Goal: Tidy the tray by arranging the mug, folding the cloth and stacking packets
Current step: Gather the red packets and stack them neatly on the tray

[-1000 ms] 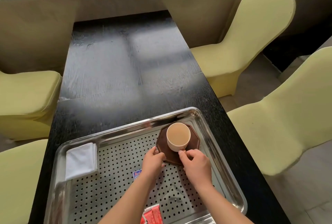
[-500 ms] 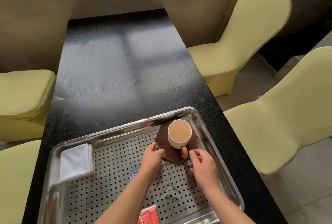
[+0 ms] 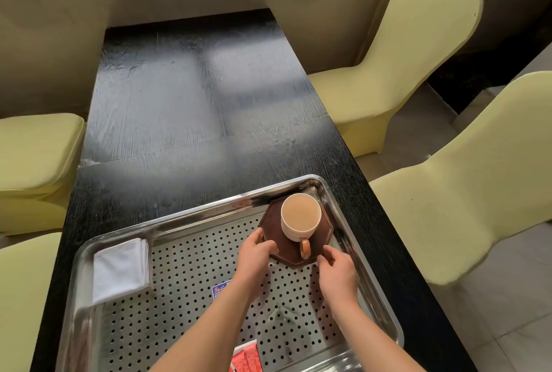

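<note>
A cream mug of milky tea stands on a dark brown octagonal coaster in the far right corner of the perforated steel tray. The mug's brown handle points toward me. My left hand pinches the coaster's left edge, thumb on top. My right hand is at the coaster's near right edge, fingers loosely bent, fingertips touching or almost touching it. A folded white cloth lies at the tray's left side. A blue packet shows under my left forearm, and red packets lie at the near rim.
The tray sits at the near end of a long black table that runs to a window ledge. Yellow-green covered chairs stand on both sides, two on the right and two on the left. Tiled floor lies to the right.
My right hand has let go of the mug's handle and drawn back to the coaster's edge. The handle now faces me. My left hand stays on the coaster's left edge.
</note>
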`<state>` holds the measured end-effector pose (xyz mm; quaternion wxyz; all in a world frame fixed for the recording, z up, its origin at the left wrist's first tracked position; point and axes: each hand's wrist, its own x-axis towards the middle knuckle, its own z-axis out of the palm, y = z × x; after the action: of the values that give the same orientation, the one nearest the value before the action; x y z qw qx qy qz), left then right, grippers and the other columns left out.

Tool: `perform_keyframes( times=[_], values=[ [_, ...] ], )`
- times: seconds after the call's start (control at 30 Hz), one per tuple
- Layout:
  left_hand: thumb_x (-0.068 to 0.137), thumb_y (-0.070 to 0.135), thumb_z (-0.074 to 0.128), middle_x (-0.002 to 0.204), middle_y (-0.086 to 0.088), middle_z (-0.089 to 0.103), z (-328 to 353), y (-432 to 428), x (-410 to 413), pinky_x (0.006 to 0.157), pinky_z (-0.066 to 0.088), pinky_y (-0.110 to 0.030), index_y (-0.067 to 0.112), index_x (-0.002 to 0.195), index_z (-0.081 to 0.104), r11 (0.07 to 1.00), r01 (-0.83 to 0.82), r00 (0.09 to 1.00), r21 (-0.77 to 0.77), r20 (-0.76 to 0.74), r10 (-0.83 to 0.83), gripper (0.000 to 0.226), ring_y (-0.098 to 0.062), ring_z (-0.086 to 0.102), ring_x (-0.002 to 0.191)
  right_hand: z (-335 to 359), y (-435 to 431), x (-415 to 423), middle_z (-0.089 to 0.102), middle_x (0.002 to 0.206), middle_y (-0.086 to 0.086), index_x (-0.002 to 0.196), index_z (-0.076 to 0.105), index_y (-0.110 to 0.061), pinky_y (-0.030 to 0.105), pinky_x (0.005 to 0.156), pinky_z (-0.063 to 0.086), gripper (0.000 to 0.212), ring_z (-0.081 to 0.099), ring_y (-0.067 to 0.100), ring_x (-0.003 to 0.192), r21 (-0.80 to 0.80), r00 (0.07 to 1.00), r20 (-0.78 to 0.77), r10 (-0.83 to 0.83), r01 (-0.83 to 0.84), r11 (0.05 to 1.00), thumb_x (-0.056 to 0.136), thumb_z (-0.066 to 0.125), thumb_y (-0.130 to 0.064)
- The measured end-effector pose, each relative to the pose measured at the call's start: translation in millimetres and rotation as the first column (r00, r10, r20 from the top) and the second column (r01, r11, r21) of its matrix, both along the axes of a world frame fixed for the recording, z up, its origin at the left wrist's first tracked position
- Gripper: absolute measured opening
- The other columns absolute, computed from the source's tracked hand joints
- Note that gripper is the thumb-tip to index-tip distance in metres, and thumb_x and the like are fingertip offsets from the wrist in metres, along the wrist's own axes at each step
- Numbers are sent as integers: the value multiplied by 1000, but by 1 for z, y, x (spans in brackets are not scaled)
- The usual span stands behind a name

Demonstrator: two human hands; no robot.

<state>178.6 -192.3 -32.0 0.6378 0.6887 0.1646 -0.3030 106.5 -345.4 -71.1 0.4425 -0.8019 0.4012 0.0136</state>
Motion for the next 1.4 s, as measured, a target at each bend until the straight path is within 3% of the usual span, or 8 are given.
perform_keyframes(
  times=[0.17,0.27,0.4,0.57,0.73,1.07,1.2,1.4],
  values=[
    [69,1,51,107,-14,73,-2,-1,-3,98,46,-45,14,103,72,990,-98,995,-106,-28,95,42,-30,63,106,-4,-2,-3,58,129,3,132,61,-16,35,100,47,34,54,13,111,3,999,27,-35,35,999,100,53,-14],
    [64,7,52,118,-6,72,-4,3,-6,107,40,-49,12,130,61,980,-130,991,-148,-62,122,66,-27,61,117,-2,-3,-7,56,130,0,136,58,-16,30,96,48,40,54,10,107,-22,998,34,48,-47,999,97,57,-10],
    [81,-10,49,145,-9,50,-10,6,-10,108,40,-36,6,153,33,969,-217,972,-118,-117,204,75,-18,49,128,10,-2,-17,50,126,-7,137,54,-20,33,91,57,57,59,10,108,-28,959,152,240,-239,971,83,69,-9],
    [80,-12,48,109,13,64,-5,-5,-17,75,47,-20,11,144,46,963,-236,968,-129,-119,221,68,2,61,94,27,7,-12,53,108,-11,115,60,-22,29,74,55,43,61,9,92,-142,941,233,247,-218,966,84,70,-51],
    [78,-8,45,85,15,77,-4,-6,-17,86,47,-33,21,98,70,959,-244,967,-148,-107,229,43,-14,63,95,32,6,4,57,90,-12,85,65,-24,20,63,44,24,56,3,79,-232,946,191,262,-216,948,91,64,-47],
    [78,-5,49,122,3,71,-1,3,-18,99,44,-36,18,133,60,969,-141,986,-201,-115,120,60,-15,60,119,35,0,8,57,87,-12,79,65,-25,22,62,45,27,57,3,77,-227,945,197,262,-216,950,90,64,-50],
    [82,-2,55,155,-4,41,9,16,-25,109,42,-43,18,153,37,990,-106,991,-88,-90,98,75,-27,45,136,39,-2,-1,59,86,-14,80,62,-31,27,65,52,27,58,3,79,-204,944,211,254,-212,956,89,59,-57],
    [93,0,56,121,0,67,23,97,-71,96,55,-37,17,135,59,966,-30,995,257,96,6,45,-18,63,112,48,1,-46,62,92,-10,90,65,-28,30,74,54,9,60,5,85,-142,924,123,362,-344,928,95,62,-34]
  ],
)
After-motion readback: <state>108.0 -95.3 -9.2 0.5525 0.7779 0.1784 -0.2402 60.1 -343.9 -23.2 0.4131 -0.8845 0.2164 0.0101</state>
